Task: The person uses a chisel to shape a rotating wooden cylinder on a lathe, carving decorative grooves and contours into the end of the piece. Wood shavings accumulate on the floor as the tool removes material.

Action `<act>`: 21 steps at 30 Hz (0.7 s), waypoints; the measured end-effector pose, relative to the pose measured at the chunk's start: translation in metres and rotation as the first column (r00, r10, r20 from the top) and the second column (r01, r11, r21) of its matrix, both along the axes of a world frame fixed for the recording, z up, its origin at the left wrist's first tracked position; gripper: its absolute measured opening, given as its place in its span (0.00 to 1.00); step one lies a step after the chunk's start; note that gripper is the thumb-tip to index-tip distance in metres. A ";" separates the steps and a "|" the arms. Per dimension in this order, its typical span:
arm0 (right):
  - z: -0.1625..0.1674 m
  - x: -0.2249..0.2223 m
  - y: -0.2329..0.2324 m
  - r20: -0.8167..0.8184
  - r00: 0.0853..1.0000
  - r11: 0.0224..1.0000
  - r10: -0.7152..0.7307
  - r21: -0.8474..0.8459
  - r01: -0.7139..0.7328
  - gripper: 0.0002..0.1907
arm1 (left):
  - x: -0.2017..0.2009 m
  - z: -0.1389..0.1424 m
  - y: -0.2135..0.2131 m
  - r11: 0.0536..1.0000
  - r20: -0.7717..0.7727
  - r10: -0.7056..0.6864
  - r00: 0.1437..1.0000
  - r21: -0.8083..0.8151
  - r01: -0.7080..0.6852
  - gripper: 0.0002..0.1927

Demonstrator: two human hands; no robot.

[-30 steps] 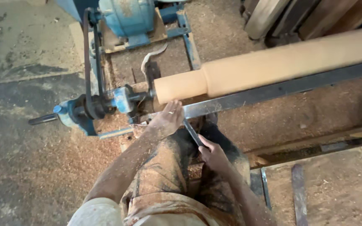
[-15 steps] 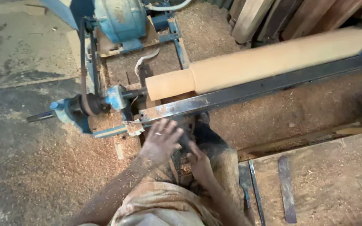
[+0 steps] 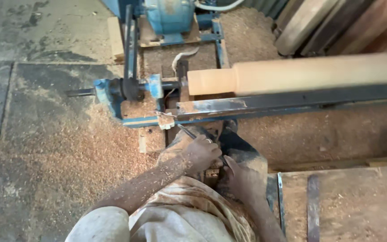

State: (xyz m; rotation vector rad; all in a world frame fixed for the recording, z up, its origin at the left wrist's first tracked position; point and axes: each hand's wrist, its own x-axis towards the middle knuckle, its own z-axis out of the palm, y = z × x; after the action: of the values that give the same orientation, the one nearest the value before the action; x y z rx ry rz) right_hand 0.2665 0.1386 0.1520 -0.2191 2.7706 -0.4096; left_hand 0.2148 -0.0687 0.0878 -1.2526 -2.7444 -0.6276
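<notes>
A long pale wooden cylinder point(image 3: 301, 74) is mounted on a blue lathe point(image 3: 126, 89), with a narrower turned end at the left. A dark steel rest bar point(image 3: 292, 101) runs in front of it. My left hand point(image 3: 200, 152), dusted with sawdust, is curled around a thin metal chisel point(image 3: 185, 131) whose tip points up-left, just below the bar. My right hand point(image 3: 238, 172) sits close behind it at the tool's rear end, which is partly hidden. Both hands are below the bar, apart from the wood.
A blue motor point(image 3: 169, 15) stands behind the lathe. Planks point(image 3: 337, 27) lean at the top right. Sawdust point(image 3: 77, 148) covers the concrete floor. A wooden board with flat metal strips point(image 3: 312, 201) lies at the lower right.
Both hands have drawn back from the rest bar toward my body, bringing the chisel down with them. The camera view has shifted, so the lathe now sits higher in the frame.
</notes>
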 end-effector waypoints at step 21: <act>-0.089 -0.020 -0.036 0.476 0.721 0.460 -0.504 -0.558 0.690 0.21 | -0.096 -0.024 -0.006 0.980 -0.219 -0.192 0.957 -0.102 0.173 0.23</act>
State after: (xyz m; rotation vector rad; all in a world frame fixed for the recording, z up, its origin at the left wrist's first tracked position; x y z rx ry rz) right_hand 0.2463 0.1024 0.0626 0.6582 2.1904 -1.5837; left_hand 0.1183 -0.0745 0.0634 -1.5059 -2.5093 -0.3586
